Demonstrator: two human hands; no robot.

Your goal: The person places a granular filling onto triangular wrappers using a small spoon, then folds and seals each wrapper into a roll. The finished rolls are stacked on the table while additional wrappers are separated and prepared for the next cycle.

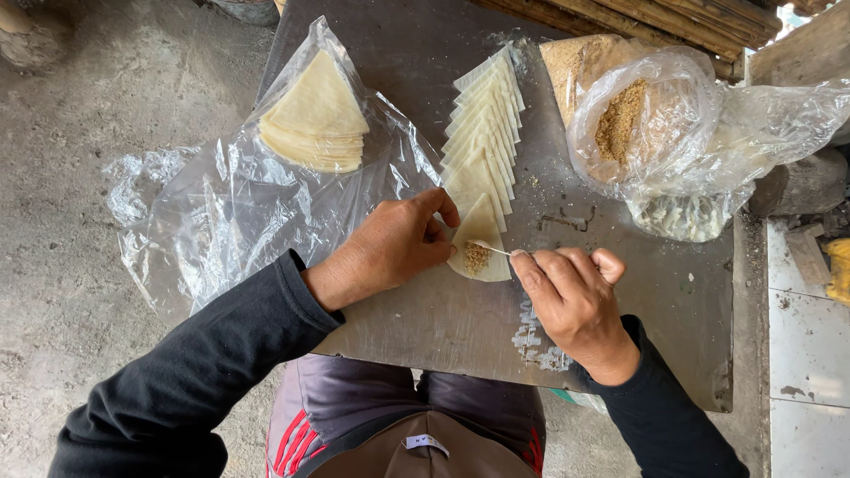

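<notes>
My left hand [390, 248] presses its fingertips on the edge of the nearest pale wedge-shaped dough wrapper [482, 221], which lies on a metal board [443, 319]. A small heap of brown crumbly filling [477, 258] sits on that wrapper. My right hand [571, 296] pinches a thin white spoon [492, 250] whose tip rests at the filling. Behind this wrapper, a row of several overlapping wrappers [485, 124] runs toward the far edge of the board.
A stack of wrappers [314, 119] lies on a clear plastic bag [230, 212] at the board's left. A plastic bag of brown crumb filling [633, 115] sits at the far right, with wooden planks [673, 18] behind. Bare ground lies to the left, and pale tiles [806, 354] to the right.
</notes>
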